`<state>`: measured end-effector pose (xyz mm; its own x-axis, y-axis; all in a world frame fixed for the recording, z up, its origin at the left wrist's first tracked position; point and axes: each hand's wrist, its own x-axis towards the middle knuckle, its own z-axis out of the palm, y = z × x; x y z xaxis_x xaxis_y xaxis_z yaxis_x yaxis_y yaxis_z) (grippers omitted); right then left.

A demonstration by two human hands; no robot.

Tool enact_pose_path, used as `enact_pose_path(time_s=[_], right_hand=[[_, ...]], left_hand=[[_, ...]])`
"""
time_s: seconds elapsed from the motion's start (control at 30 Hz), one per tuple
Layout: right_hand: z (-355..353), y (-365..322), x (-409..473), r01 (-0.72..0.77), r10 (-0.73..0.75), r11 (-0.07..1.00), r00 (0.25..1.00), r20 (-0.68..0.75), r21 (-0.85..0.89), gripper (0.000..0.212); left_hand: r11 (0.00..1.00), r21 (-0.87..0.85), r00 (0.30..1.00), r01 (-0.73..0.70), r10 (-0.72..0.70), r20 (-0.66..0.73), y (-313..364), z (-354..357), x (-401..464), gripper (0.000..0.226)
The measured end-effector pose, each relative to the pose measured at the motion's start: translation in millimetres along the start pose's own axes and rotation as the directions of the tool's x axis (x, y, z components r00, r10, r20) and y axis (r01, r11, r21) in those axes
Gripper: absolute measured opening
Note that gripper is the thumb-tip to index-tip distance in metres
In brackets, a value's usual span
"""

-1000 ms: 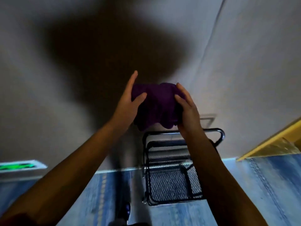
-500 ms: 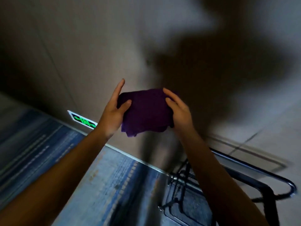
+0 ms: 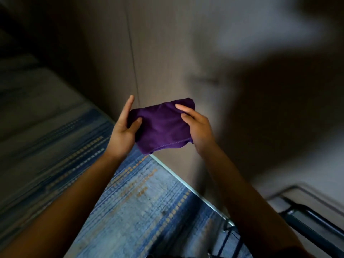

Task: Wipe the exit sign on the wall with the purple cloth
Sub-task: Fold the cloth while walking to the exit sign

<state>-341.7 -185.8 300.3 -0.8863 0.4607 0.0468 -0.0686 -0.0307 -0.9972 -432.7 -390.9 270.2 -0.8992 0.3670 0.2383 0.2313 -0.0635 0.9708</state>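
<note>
Moved since last frame: view swung further left, so the green exit sign that sat low on the wall to the left of the hands half a second ago is gone from the shot now. Can't tell if it's behind the left forearm, behind the cloth, or just out of frame.

Cloth: purple cloth (image 3: 162, 125) is bunched into a rough pad, held up in the air in front of the wall (image 3: 167, 53), stitched hem hanging along its near edge. Pretty much the same hold as before, just looks a bit more gathered.

Left hand: left hand (image 3: 122, 131) grips the cloth's left end, thumb pressed on the near face, fingers straight up behind it.

Right hand: right hand (image 3: 197, 127) grips the right end, fingertips curled over the top of the fabric.

Floor: blue striped carpet (image 3: 145, 211) runs up to a pale skirting strip (image 3: 186, 185) at the foot of the wall.

Other stuff: black wire cart (image 3: 305, 216) now only pokes in at the near right corner, way less of it than a second ago.

Lighting: dim, with a big blurry shadow across the right half of the wall.

Task read: my guess is we're still in the prep/approach bit; cloth is being folded for wiping and nothing's touched the sign yet.

Next, probably: find the sign again low on the wall, drop down to it, and press the pad flat on its face.

Watch out for: loose hem flapping around, so one hand needs a firm hold before wiping.
</note>
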Motion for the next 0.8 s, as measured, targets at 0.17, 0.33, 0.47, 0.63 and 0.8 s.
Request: enact_pose_path(time_s=[0.17, 0.33, 0.47, 0.63, 0.8], right_hand=[[58.2, 15.6, 36.8, 0.029, -0.031, 0.999, 0.993, 0.113, 0.021, 0.033], [96.9, 36.5, 95.1, 0.027, -0.03, 1.0, 0.97, 0.24, 0.015, 0.033], [129.2, 53.4, 146.4, -0.035, 0.014, 0.998, 0.923, 0.384, 0.047, 0.033], [158.9, 65.1, 196.6, -0.074, 0.026, 0.994, 0.872, 0.488, 0.08, 0.033], [184.1, 73.6, 232.7, -0.083, 0.033, 0.994, 0.858, 0.512, 0.075, 0.033]], left_hand=[[0.998, 0.008, 0.993, 0.07, -0.069, -0.093, -7.8, -51.7, 15.8, 0.064], [0.994, -0.034, 0.97, 0.107, -0.111, -0.216, -26.5, -82.6, 38.3, 0.065], [0.977, -0.165, 0.908, 0.135, -0.188, -0.373, -43.2, -97.9, 58.4, 0.07], [0.855, -0.509, 0.791, 0.101, -0.379, -0.48, -59.2, -112.3, 75.6, 0.082], [0.876, -0.474, 0.775, 0.089, -0.359, -0.52, -81.2, -122.4, 97.4, 0.081]])
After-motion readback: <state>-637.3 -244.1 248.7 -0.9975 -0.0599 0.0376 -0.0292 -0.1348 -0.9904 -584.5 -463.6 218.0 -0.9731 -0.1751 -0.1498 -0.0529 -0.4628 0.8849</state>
